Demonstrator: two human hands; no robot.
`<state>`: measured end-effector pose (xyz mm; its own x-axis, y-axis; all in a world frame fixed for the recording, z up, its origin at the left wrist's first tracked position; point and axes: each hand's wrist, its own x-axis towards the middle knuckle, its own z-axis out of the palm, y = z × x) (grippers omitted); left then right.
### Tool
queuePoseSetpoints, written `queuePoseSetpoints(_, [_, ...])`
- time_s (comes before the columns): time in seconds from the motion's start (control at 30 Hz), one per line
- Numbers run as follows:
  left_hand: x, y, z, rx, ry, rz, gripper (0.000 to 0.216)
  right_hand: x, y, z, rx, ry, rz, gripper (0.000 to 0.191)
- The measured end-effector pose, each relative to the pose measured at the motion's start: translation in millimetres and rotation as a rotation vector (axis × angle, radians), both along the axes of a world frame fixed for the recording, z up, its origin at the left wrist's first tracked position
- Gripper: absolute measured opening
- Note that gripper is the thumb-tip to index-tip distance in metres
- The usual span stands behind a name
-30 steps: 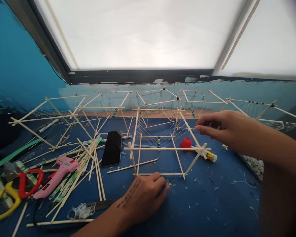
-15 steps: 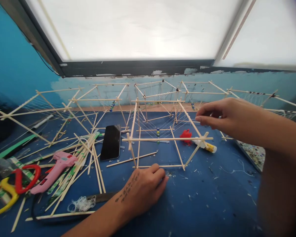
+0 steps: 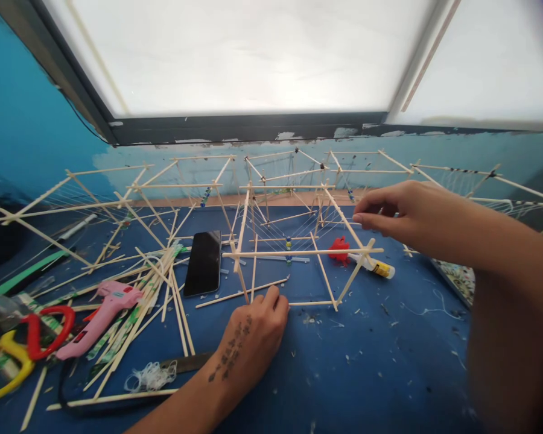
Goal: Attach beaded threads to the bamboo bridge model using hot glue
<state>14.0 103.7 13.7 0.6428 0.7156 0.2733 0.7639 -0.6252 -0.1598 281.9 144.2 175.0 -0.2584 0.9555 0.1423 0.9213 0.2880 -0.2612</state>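
Note:
A frame of thin wooden sticks (image 3: 298,252) stands on the blue table, with fine threads and a short string of coloured beads (image 3: 288,244) stretched inside it. My left hand (image 3: 257,328) lies at its lower front stick, the fingers curled over that stick near the left corner. By the upper right side of the frame, my right hand (image 3: 389,208) hovers with thumb and fingertips pinched together. Anything in that pinch is too fine to make out. Below the right hand lie a glue tube with a yellow label (image 3: 380,267) and a red object (image 3: 339,248).
More stick frames (image 3: 72,208) stand along the wall. To the left are a black phone (image 3: 203,263), a pink glue gun (image 3: 100,319), scissors with red and yellow handles (image 3: 49,346), loose sticks (image 3: 181,313) and tangled white thread (image 3: 151,377). A patterned tray (image 3: 455,277) sits at right.
My left hand has slid left along the lower front stick, uncovering more of its right part. The right hand has shifted slightly left, still pinched.

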Motion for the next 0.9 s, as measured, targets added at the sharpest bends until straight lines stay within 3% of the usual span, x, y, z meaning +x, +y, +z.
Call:
queuePoseSetpoints(0.43, [8, -8, 6.1, -0.167, 0.020, 0.022, 0.021, -2, 0, -0.4, -0.002, 0.011, 0.002, 0.028])
queuePoseSetpoints(0.67, [11, -9, 3.7, -0.157, -0.020, 0.035, 0.019, -1, 1, -0.3, -0.004, 0.009, -0.007, 0.026])
queuePoseSetpoints(0.9, [9, -10, 5.0, -0.185, -0.020, 0.025, 0.034, 0, 3, 0.9, -0.032, 0.020, -0.001, 0.027])
